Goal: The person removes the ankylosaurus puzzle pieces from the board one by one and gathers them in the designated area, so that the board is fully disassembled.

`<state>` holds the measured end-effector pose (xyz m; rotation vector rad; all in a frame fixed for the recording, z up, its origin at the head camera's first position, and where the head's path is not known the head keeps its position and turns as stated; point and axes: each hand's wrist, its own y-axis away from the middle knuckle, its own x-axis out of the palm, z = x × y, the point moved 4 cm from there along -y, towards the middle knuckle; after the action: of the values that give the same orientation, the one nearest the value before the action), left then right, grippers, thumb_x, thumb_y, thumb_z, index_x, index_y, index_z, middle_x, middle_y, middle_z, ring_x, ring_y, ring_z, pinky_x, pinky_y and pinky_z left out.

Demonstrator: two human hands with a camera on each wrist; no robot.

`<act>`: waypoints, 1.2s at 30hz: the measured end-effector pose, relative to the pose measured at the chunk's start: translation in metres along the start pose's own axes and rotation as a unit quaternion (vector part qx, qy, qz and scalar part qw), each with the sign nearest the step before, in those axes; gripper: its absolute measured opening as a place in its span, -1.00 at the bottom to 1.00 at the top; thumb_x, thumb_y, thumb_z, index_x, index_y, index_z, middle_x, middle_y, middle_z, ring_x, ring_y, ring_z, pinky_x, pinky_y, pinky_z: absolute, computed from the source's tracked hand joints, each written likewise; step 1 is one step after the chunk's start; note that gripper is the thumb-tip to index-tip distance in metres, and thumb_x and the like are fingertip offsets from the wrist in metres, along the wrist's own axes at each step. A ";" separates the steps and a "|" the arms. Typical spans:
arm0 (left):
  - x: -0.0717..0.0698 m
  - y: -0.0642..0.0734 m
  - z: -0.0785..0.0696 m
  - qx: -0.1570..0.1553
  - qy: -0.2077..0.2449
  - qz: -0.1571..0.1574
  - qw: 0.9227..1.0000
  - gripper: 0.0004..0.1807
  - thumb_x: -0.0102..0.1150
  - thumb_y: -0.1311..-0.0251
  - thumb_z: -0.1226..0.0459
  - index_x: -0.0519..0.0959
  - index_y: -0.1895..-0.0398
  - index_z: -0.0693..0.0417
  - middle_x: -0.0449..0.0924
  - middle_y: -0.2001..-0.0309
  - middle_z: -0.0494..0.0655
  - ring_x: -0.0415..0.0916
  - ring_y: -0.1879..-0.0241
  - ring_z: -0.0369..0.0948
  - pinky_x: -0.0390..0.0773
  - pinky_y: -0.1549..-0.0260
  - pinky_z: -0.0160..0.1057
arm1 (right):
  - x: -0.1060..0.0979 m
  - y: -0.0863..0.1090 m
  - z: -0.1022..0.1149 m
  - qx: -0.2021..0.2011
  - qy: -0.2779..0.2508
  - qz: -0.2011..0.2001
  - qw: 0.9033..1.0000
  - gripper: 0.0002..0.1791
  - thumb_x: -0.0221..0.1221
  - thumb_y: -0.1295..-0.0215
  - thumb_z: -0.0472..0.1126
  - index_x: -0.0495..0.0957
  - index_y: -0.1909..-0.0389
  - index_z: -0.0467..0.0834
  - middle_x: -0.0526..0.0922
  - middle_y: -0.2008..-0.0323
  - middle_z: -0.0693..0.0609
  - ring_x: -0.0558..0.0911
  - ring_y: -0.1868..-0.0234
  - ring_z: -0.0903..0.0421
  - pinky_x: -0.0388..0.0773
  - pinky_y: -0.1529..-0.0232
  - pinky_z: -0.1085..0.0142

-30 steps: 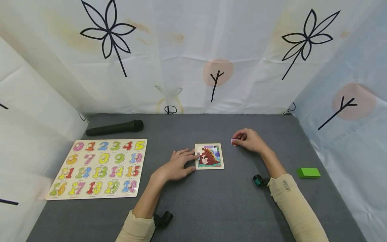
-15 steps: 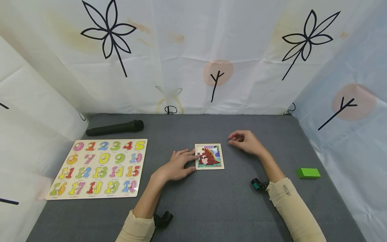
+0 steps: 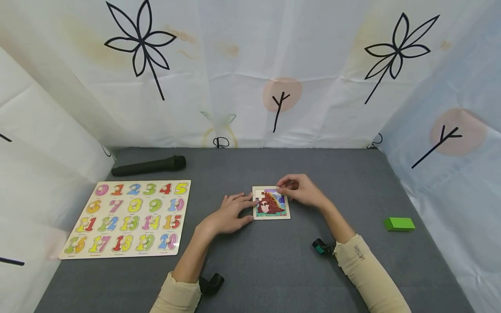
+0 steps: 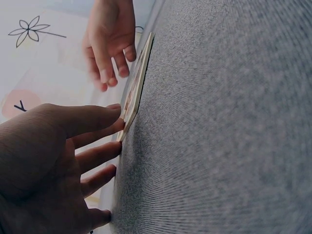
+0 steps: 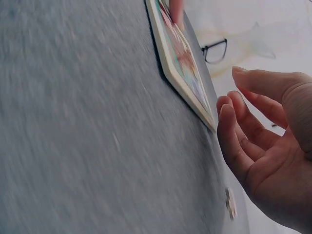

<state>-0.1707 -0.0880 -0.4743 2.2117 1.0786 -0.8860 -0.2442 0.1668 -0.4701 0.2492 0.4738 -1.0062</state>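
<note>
A small square jigsaw puzzle with a cream wooden frame lies flat on the grey table. Its picture shows a reddish-brown, spiky-backed animal, and a pale patch is visible near the upper left. My left hand rests at its left edge, fingers extended and touching the frame, as the left wrist view also shows. My right hand hovers over the upper right corner. In the right wrist view its fingers are loosely bent, thumb apart, with nothing between them. Beyond it a small flat piece lies on the table.
A wooden number board lies at the left, a black microphone behind it. A green block sits at the right. Patterned white curtains enclose the table's back and sides.
My right hand has moved left, from a small pinkish piece it was touching a second ago to the puzzle's upper right corner. My left hand has stayed in place.
</note>
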 end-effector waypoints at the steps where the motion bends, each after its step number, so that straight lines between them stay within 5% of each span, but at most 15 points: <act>1: 0.000 0.000 0.000 0.000 0.001 0.000 1.000 -0.41 0.24 -0.54 0.20 0.48 -0.59 0.03 0.25 -0.70 0.12 0.04 -0.75 0.20 -0.18 -0.62 0.55 | 0.003 -0.001 0.001 -0.001 -0.002 0.003 1.000 -0.76 0.33 -0.49 -0.32 0.71 -0.05 -0.38 0.80 0.17 -0.29 0.68 0.40 0.09 0.67 0.40 0.24; 11: -0.001 0.000 -0.001 -0.002 -0.002 -0.001 1.000 -0.42 0.23 -0.56 0.20 0.48 -0.58 0.01 0.27 -0.69 0.14 0.04 -0.75 0.20 -0.17 -0.62 0.56 | 0.028 -0.017 0.009 -0.008 0.040 0.026 0.999 -0.71 0.43 -0.40 -0.25 0.77 -0.08 -0.24 0.84 0.11 -0.15 0.74 0.20 0.15 0.63 0.11 0.39; 24: 0.000 0.000 -0.001 -0.007 -0.003 0.000 1.000 -0.43 0.23 -0.55 0.20 0.49 -0.58 -0.01 0.25 -0.70 0.11 0.04 -0.75 0.19 -0.19 -0.61 0.57 | 0.036 -0.026 0.011 0.011 0.129 0.038 0.991 -0.76 0.45 -0.41 -0.14 0.83 -0.02 -0.12 0.74 0.35 0.02 0.43 0.51 0.25 0.37 0.40 0.40; 36: 0.000 0.000 0.000 -0.001 -0.004 -0.004 1.000 -0.42 0.24 -0.55 0.20 0.49 -0.58 0.00 0.28 -0.69 0.12 0.05 -0.74 0.19 -0.16 -0.61 0.57 | 0.036 -0.024 0.013 -0.008 0.152 0.030 0.988 -0.83 0.43 -0.44 -0.12 0.78 0.01 -0.01 0.65 0.02 -0.07 0.44 0.30 0.19 0.41 0.26 0.32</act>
<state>-0.1709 -0.0877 -0.4746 2.2016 1.0851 -0.8950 -0.2450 0.1227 -0.4762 0.4042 0.7472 -0.9075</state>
